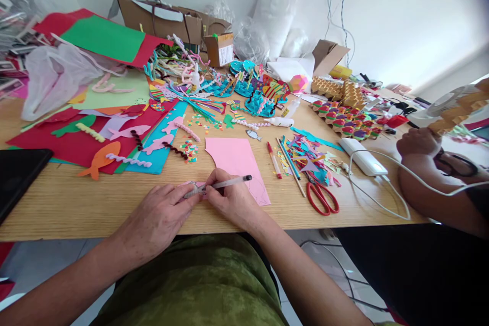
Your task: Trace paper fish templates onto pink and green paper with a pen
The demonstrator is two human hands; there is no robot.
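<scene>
My right hand [231,198] is closed round a pen [233,182] with a clear barrel and black end, its tip pointing down-left. With its fingers together, my left hand [156,216] holds down a small grey cutout [190,192] at the pen's tip. Pink paper shows beneath the cutout, which the fingers partly hide. Just beyond both hands lies a pink sheet [233,155], with a fish outline drawn near its right corner. A small white paper fish [253,135] rests above the sheet. Right of it are a red pen [274,160] and red-handled scissors [323,198].
Coloured paper fish with pipe cleaners, such as an orange fish [100,160], lie on the left. Paper scraps [309,155], a white power strip [362,158] with a cable, and painted egg cartons [344,119] are on the right. A co-worker's arm [424,183] rests at the right edge.
</scene>
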